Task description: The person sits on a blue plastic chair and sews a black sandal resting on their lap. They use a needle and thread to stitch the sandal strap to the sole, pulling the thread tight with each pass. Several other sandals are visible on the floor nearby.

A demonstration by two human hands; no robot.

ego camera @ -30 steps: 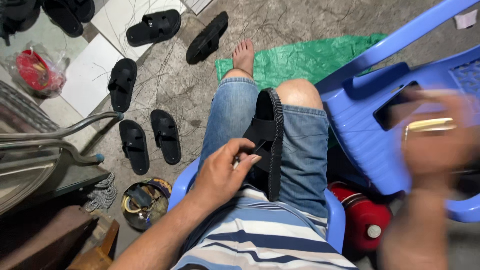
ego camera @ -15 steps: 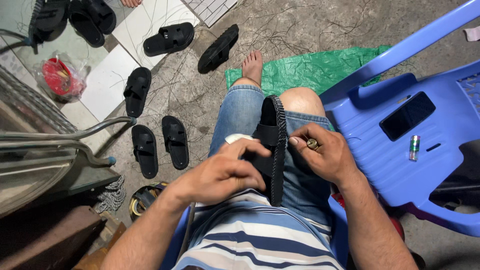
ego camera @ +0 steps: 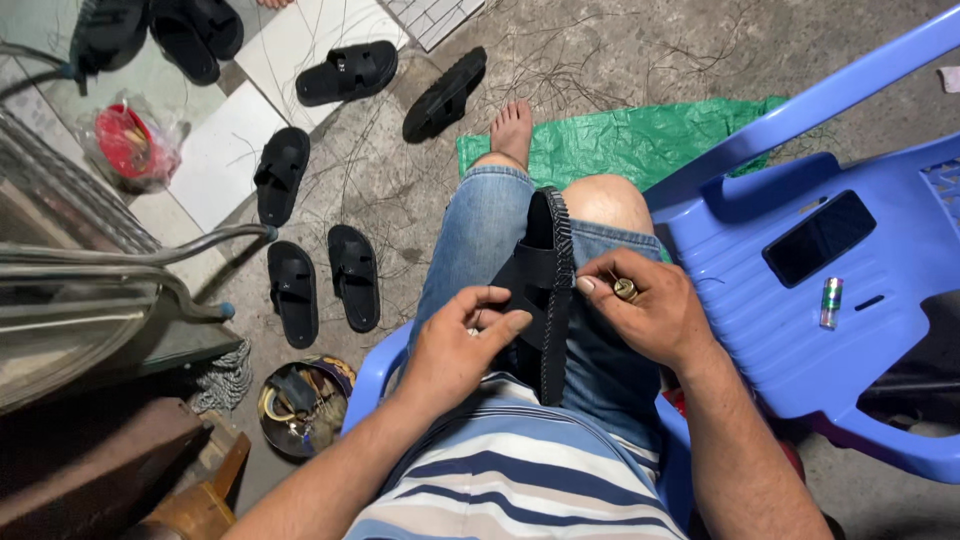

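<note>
A black rubber sandal with a ribbed sole edge stands on its side on the person's lap, between the two thighs in blue denim shorts, its toe end pointing away toward the knees. The left hand sits against the left face of the sandal, fingers curled and pressed onto the strap, with the thumb lying over the top. The right hand is on the other side of the sandal, its fingertips touching the sole's ribbed edge; thumb and forefinger pinch a small round brass-coloured object (too small to tell what it is).

Right of the sandal stands a blue plastic chair, and on its seat lie a dark flat phone and, just beside that, a small green and silver cylinder. Beyond the sandal, past the knees, a green plastic sheet is spread on the concrete floor. Left of the sandal, on the floor, a pair of black slide sandals lies side by side, with more black sandals farther off. Below that pair, near the left elbow, is a round tin of odds and ends.
</note>
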